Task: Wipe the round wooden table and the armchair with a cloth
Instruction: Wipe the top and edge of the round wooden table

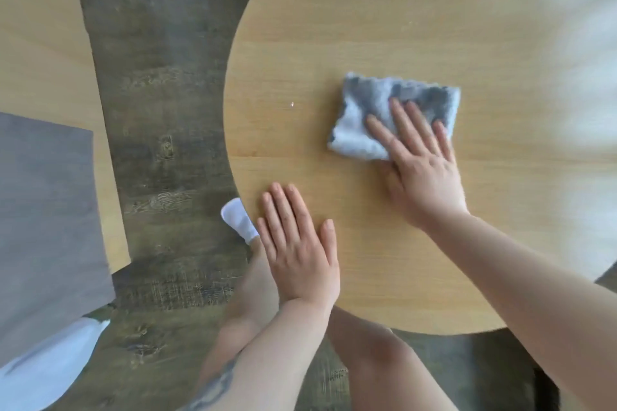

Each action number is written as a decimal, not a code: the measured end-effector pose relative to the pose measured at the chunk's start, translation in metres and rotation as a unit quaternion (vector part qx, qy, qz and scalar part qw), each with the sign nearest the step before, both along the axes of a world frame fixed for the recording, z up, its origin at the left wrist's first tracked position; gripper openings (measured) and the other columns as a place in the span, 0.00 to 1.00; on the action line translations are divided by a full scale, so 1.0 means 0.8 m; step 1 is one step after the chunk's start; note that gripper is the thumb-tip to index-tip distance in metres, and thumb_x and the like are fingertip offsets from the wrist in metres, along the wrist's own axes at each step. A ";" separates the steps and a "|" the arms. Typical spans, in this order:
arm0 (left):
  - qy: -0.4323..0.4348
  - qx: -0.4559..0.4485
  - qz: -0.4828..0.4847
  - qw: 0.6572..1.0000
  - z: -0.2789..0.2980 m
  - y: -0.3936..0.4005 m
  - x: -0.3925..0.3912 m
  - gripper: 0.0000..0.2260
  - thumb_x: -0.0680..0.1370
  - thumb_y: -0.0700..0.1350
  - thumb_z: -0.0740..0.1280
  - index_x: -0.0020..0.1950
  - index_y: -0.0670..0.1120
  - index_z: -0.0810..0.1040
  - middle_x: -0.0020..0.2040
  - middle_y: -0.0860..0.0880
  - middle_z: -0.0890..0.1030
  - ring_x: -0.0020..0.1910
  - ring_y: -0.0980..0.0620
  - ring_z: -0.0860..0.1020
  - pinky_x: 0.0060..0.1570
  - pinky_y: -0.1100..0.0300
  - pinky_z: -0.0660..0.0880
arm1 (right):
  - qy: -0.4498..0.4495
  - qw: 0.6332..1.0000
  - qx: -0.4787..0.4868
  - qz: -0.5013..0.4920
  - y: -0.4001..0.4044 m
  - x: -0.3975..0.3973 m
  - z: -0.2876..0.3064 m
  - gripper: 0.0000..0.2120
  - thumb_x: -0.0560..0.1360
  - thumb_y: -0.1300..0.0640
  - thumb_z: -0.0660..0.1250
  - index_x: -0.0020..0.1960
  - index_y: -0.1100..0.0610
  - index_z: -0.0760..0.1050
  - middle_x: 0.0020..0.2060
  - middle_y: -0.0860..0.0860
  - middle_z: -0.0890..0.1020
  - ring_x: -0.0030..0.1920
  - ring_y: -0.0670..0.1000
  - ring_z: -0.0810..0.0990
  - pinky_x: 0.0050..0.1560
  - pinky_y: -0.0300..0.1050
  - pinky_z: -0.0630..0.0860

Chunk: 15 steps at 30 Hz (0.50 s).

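Observation:
The round wooden table [384, 27] fills the middle and right of the head view. A folded grey and white cloth [390, 117] lies flat on it, right of centre. My right hand [420, 167] presses down on the cloth's near right part with fingers spread flat. My left hand [297, 243] rests flat on the bare tabletop near the front left edge, fingers together, holding nothing. At the left edge, a pale wooden surface [40, 43] with a grey cushion [43, 217] on it shows part of a seat.
Dark wood-plank floor [160, 110] runs between the table and the seat. My bare legs and a white-socked foot [238, 218] stand against the table's near left edge. A white cloth-like thing [50, 367] lies at the bottom left. Bright glare washes out the table's right side.

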<state>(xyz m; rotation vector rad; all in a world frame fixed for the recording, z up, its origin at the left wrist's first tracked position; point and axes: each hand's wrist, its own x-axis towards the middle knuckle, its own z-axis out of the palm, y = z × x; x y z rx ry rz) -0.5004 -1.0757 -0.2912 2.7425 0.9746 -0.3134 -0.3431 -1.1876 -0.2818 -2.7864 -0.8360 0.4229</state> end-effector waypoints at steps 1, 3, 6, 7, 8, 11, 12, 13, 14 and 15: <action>-0.001 -0.002 0.000 1.000 -0.001 -0.001 0.000 0.29 0.81 0.54 0.49 0.78 0.39 0.50 0.78 0.41 0.51 0.77 0.44 0.49 0.75 0.48 0.47 | 0.003 0.990 -0.001 -0.142 -0.015 0.008 0.000 0.27 0.79 0.47 0.51 0.78 0.43 0.53 0.78 0.47 0.50 0.78 0.49 0.47 0.76 0.52 0.43; -0.001 -0.003 0.009 1.000 0.000 -0.002 -0.001 0.29 0.81 0.54 0.49 0.78 0.40 0.50 0.78 0.41 0.51 0.77 0.44 0.49 0.75 0.47 0.48 | 0.011 0.927 -0.042 -0.373 -0.024 -0.032 0.006 0.28 0.78 0.47 0.50 0.77 0.48 0.56 0.78 0.49 0.49 0.78 0.50 0.45 0.76 0.55 0.43; 0.006 -0.002 0.018 1.000 -0.002 0.000 0.001 0.30 0.81 0.55 0.49 0.78 0.39 0.51 0.78 0.41 0.53 0.77 0.43 0.51 0.75 0.46 0.50 | 0.035 0.975 -0.016 -0.218 0.047 -0.087 0.008 0.29 0.75 0.48 0.52 0.76 0.49 0.59 0.78 0.51 0.52 0.77 0.52 0.46 0.75 0.51 0.42; 0.004 -0.006 0.018 1.000 -0.001 0.001 0.002 0.30 0.81 0.55 0.48 0.77 0.39 0.51 0.78 0.40 0.53 0.77 0.43 0.51 0.74 0.46 0.50 | 0.035 0.996 0.013 -0.083 0.067 -0.075 0.002 0.29 0.76 0.49 0.54 0.77 0.47 0.57 0.78 0.50 0.52 0.77 0.52 0.47 0.75 0.50 0.41; 0.001 -0.010 0.015 1.000 0.001 0.001 0.002 0.30 0.81 0.55 0.48 0.77 0.39 0.50 0.78 0.40 0.52 0.77 0.43 0.51 0.75 0.46 0.49 | 0.028 0.999 0.029 0.014 0.079 -0.048 -0.001 0.28 0.77 0.49 0.55 0.77 0.45 0.55 0.78 0.49 0.53 0.78 0.51 0.48 0.75 0.49 0.41; -0.004 -0.049 0.007 0.999 0.008 0.007 0.001 0.31 0.80 0.56 0.49 0.78 0.40 0.48 0.78 0.42 0.49 0.77 0.45 0.49 0.74 0.48 0.49 | -0.001 0.986 -0.004 -0.169 0.070 -0.009 -0.006 0.28 0.79 0.50 0.56 0.78 0.45 0.55 0.78 0.47 0.51 0.78 0.49 0.47 0.76 0.51 0.42; -0.003 -0.058 0.004 0.998 0.008 0.012 0.000 0.32 0.80 0.56 0.50 0.78 0.40 0.47 0.78 0.43 0.49 0.77 0.46 0.49 0.74 0.49 0.48 | 0.000 0.947 -0.030 -0.320 0.069 -0.022 -0.001 0.28 0.78 0.49 0.54 0.77 0.47 0.56 0.78 0.48 0.49 0.78 0.49 0.45 0.76 0.53 0.41; 0.005 -0.061 -0.004 0.998 0.008 0.017 -0.001 0.32 0.79 0.55 0.51 0.78 0.39 0.48 0.78 0.42 0.50 0.77 0.45 0.49 0.75 0.50 0.47 | 0.018 0.919 -0.048 -0.391 0.084 -0.040 0.005 0.27 0.78 0.49 0.53 0.77 0.49 0.58 0.78 0.49 0.47 0.78 0.50 0.44 0.76 0.54 0.41; 0.020 -0.060 -0.016 0.998 0.008 0.021 -0.001 0.32 0.78 0.53 0.52 0.78 0.38 0.51 0.78 0.41 0.52 0.77 0.44 0.49 0.75 0.50 0.45 | 0.040 0.929 -0.045 -0.366 0.114 -0.058 0.013 0.27 0.76 0.49 0.53 0.76 0.49 0.60 0.78 0.49 0.47 0.78 0.50 0.43 0.76 0.53 0.39; 0.034 -0.058 -0.035 0.997 0.007 0.023 -0.002 0.31 0.76 0.51 0.53 0.77 0.37 0.56 0.77 0.38 0.56 0.77 0.42 0.50 0.75 0.50 0.42 | 0.069 0.972 -0.018 -0.226 0.148 -0.072 0.015 0.28 0.75 0.50 0.52 0.76 0.47 0.59 0.78 0.49 0.47 0.78 0.50 0.43 0.75 0.51 0.37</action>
